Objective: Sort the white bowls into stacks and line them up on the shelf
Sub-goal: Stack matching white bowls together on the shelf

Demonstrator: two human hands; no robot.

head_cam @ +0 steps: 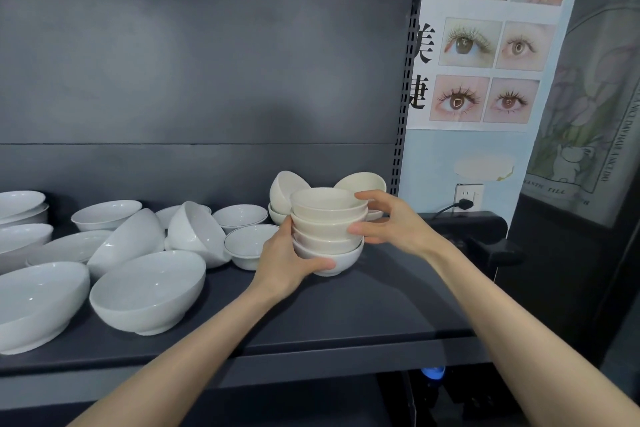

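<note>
Head view, the only one: I'm holding a stack of four small bowls (328, 229) over the right part of the shelf (381, 305). My left hand (287, 258) is wrapping the bottom bowl's left side and foot, thumb under the base; my right hand (388, 222) is curled narrow against the upper rims, fingertips touching the top two bowls. I can't tell whether the foot is resting on the shelf or hovering just above it.

Risks, as I'm judging them: the stack isn't nesting squarely, the rims are stepping slightly, so a jolt could be sliding the top bowl off. Two tilted cream bowls (287, 189) are leaning just behind the stack, near the upright; pushing back could be knocking them over. To the left, loose larger white bowls (149, 291) are lying tipped and crowding together, some touching; one small gold-rimmed bowl (247, 241) is sitting just beside my left wrist, so a sideways move is risking a clip.
</note>
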